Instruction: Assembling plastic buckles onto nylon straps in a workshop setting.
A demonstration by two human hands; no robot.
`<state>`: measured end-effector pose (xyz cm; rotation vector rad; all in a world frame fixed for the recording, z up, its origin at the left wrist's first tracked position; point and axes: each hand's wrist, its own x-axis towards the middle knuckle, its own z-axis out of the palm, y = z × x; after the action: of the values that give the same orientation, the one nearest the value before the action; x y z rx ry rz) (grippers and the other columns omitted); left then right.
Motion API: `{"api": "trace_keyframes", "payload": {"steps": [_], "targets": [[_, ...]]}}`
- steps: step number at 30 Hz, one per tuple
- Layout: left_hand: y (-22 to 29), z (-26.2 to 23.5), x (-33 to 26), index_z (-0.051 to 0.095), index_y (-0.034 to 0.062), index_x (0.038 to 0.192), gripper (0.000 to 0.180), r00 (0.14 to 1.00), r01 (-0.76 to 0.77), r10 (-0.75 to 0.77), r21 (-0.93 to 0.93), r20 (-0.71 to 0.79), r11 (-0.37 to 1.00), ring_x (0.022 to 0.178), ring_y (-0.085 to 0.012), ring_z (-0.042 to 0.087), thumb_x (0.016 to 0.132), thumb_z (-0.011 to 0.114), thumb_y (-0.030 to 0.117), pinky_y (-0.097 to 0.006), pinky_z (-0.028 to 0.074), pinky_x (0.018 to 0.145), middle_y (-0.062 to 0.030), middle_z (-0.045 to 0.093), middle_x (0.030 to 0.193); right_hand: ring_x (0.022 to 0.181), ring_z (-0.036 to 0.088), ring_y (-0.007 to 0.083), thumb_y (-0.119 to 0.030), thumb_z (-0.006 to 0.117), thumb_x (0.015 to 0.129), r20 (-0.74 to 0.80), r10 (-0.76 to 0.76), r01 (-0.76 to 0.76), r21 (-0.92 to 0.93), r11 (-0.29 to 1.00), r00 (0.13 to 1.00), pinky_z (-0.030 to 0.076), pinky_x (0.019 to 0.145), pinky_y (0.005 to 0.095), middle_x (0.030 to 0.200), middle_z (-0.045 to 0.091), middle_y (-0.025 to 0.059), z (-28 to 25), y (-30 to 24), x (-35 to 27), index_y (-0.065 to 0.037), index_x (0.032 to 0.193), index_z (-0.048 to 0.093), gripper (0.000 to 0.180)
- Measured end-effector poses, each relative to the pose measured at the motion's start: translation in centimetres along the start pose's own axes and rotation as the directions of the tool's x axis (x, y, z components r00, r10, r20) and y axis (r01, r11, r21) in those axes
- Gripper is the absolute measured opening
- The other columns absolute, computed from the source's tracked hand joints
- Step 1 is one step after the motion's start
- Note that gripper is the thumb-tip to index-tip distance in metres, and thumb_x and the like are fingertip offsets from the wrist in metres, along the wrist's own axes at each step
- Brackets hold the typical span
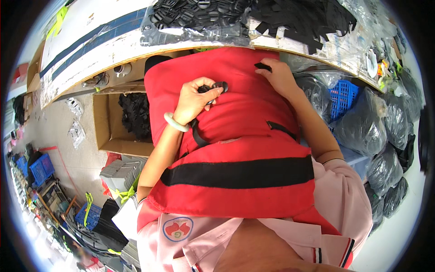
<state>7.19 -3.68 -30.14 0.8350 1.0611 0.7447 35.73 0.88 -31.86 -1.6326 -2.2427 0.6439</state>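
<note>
So both hands are busy over the red fabric (244,113) on the person's lap. The left hand (194,99) has its fingers curled shut around a small black part (220,85); the rounded end pokes out past the thumb, but the grip hides the rest, so I can't tell exactly what it is. The right hand (282,78) pinches a short black piece (263,67), which sticks out leftward from the fingertips.

Progress-wise, I'd call it mid-piece: both bits are picked up, but they're well apart, so joining them doesn't look done, if that's even the idea. There's plenty left too, judging by the heap of black buckles (199,13) and the pile of black strips (312,22) up on the bench (111,52). Both piles lie beyond the fingers. Over to the left, a cardboard box (103,122) holds more black pieces (135,115).
</note>
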Motion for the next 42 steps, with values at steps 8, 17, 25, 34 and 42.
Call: {"api": "trace_keyframes", "payload": {"steps": [8,17,25,34,42], "targets": [[1.9,0.4,-0.8,0.067,0.0018,0.087,0.010,1.000,-0.020,0.021,0.216,-0.004,0.976,0.053,-0.0019,0.052,0.083,0.073,0.009,-0.017,0.039,0.044,0.0008,0.061,0.066,0.050,0.050,0.0081,-0.019,0.059,0.091,0.477,-0.092,-0.258,0.616,0.744,0.874,0.039,0.047,0.0238,0.063,0.058,0.0027,-1.5,-10.2,1.6,-0.002,0.098,0.065,0.019],[1.6,1.4,-1.3,0.069,-0.0020,0.100,0.015,0.923,-0.312,0.230,-0.249,-0.309,0.917,0.057,-0.0077,0.058,0.086,0.069,0.003,-0.019,0.043,0.046,-0.0069,0.068,0.079,0.049,0.049,0.0038,-0.023,0.054,0.097,0.327,0.022,-0.306,0.856,0.416,0.945,0.035,0.041,0.0174,0.070,0.060,0.0012,0.2,-12.6,2.4,-0.002,0.100,0.060,0.022],[1.4,1.2,-1.1,0.069,-0.0025,0.100,0.015,0.897,-0.328,0.284,-0.080,-0.340,0.941,0.051,-0.0043,0.052,0.086,0.069,0.003,-0.018,0.040,0.045,-0.0048,0.066,0.073,0.045,0.052,0.0081,-0.021,0.054,0.097,0.478,-0.013,-0.451,0.837,0.312,0.878,0.038,0.038,0.0199,0.074,0.063,0.0089,-1.7,-12.9,2.5,0.000,0.097,0.054,0.022],[1.3,1.1,-1.3,0.071,0.0004,0.095,0.012,0.804,-0.423,0.469,0.203,-0.364,0.883,0.054,-0.0018,0.050,0.083,0.070,0.001,-0.018,0.037,0.045,0.0007,0.060,0.076,0.046,0.052,0.0090,-0.023,0.056,0.095,0.503,0.018,-0.503,0.862,0.066,0.864,0.040,0.039,0.0215,0.074,0.063,0.0077,-0.4,-13.0,2.2,-0.002,0.092,0.056,0.021],[0.8,0.7,-1.1,0.072,0.0018,0.097,0.015,0.748,-0.467,0.593,0.399,-0.297,0.789,0.067,-0.0039,0.055,0.083,0.071,0.003,-0.021,0.045,0.057,0.0000,0.065,0.080,0.055,0.055,0.0083,-0.024,0.056,0.096,0.416,-0.012,-0.415,0.906,-0.078,0.909,0.043,0.045,0.0216,0.081,0.063,0.0071,0.8,-12.7,1.9,-0.002,0.099,0.054,0.022]]}}
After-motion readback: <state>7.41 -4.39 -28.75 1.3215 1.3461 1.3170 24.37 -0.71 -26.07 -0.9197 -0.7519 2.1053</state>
